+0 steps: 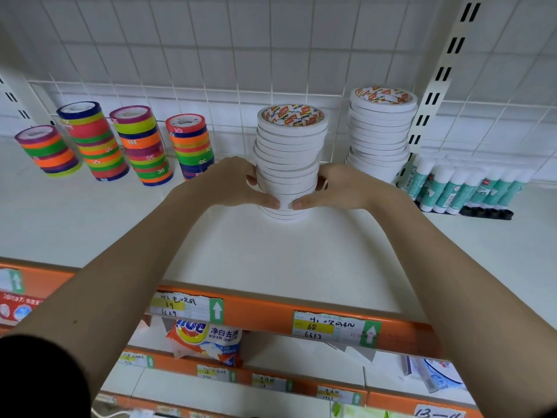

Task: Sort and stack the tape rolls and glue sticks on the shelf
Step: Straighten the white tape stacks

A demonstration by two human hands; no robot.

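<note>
Both hands are wrapped around the lower half of a tall stack of white tape rolls [289, 164] standing near the middle of the white shelf [301, 260]. The left hand [232, 182] curls round the stack's left side and the right hand [340, 185] round its right, the two thumbs nearly meeting at the front — the fingers grip the stack, not open. The stack is uneven, its rolls offset from one another, and the top roll shows an orange and white printed core. A few rolls show below the thumbs, down to the shelf surface.

Just behind and to the right stands a second stack of white tape rolls [381, 131], taller in the view and close to the wire grid back panel [211, 55]. Right of that, against the slotted upright [437, 79], a row of glue sticks [464, 188] with white caps and green labels leans together, with a black holder strip [485, 213] at its front edge.

On the left part of the shelf four stacks of coloured tape rolls [141, 146] stand in a row, well apart from the hands — the leftmost one is shortest.

The shelf's front edge carries an orange price rail [265, 312] with handwritten labels. On the shelf below lies a detergent packet [208, 339].
</note>
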